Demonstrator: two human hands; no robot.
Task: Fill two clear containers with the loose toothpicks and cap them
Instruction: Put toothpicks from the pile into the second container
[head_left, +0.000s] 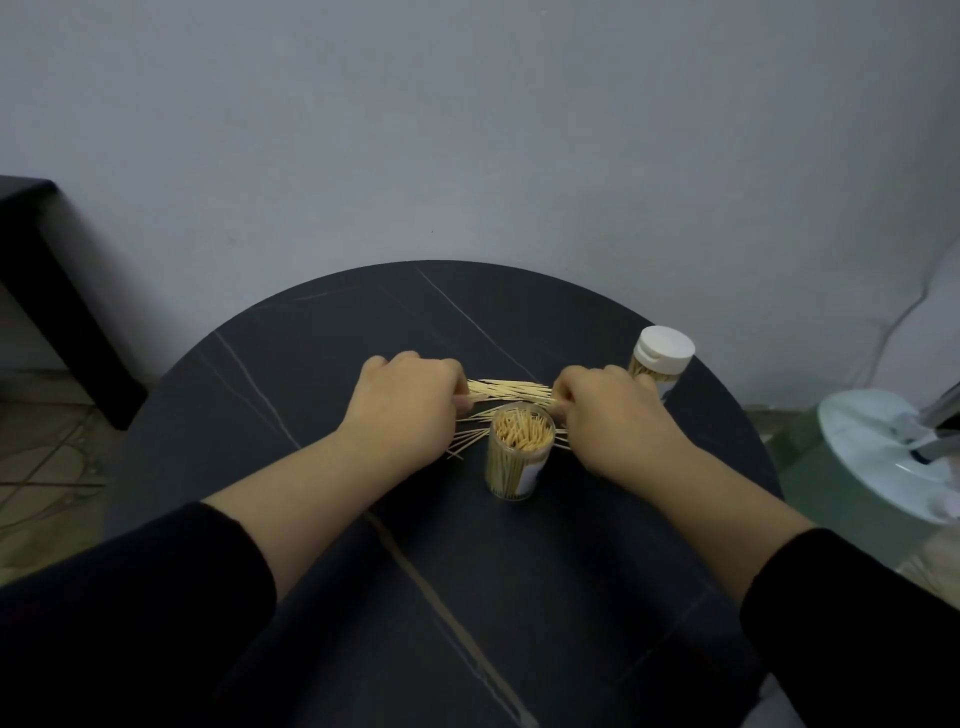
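Wooden toothpicks, gathered into a bundle (511, 392), are being held level between both hands. The left hand (410, 400) is gripping one end with curled fingers and the right hand (608, 410) is gripping the other. The bundle is sitting just beyond the open container (519, 457), which is standing upright between the two hands and is looking packed almost to its rim.

The step in hand is probably squaring the bundle before loading it. The ends are needing to be pressed flush, then the bundle tipped upright over the mouth and fed in a little at a time, because little room appears to be remaining.

Loose toothpicks (470, 439) are lying fanned on the dark worktop (363, 322), touching the open container's far side; a careless sweep is likely to scatter them or tip the container. The capped container (662, 364) is standing just behind the right hand, close enough to be knocked. No second cap is showing. A white stand (883, 457) is sitting off the worktop at the right.
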